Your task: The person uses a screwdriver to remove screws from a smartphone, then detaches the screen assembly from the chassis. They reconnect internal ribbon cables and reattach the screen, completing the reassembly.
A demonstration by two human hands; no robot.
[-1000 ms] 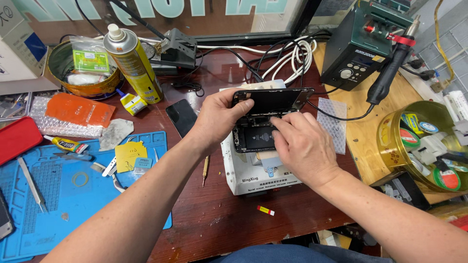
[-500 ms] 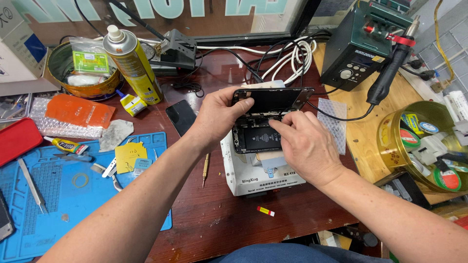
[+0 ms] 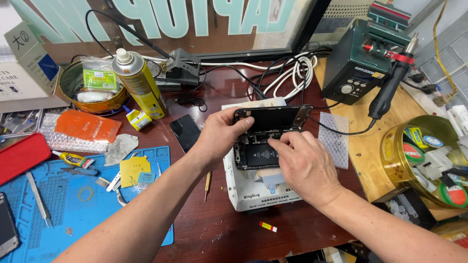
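An opened smartphone body with its black battery showing lies on a white heating pad box at the table's middle. Its screen panel is tilted up along the far edge. My left hand grips the panel's left end with the thumb on its face. My right hand rests on the phone's right side, fingertips pressing inside near the top of the body.
A yellow spray can, a black phone, a blue work mat with tweezers, and a round tin lie left. A soldering station with its hot-air handle and a gold tin stand right. White cables coil behind.
Both hands stay on the phone. My right fingertips have shifted slightly inside the body near the top; the screen panel remains tilted up.
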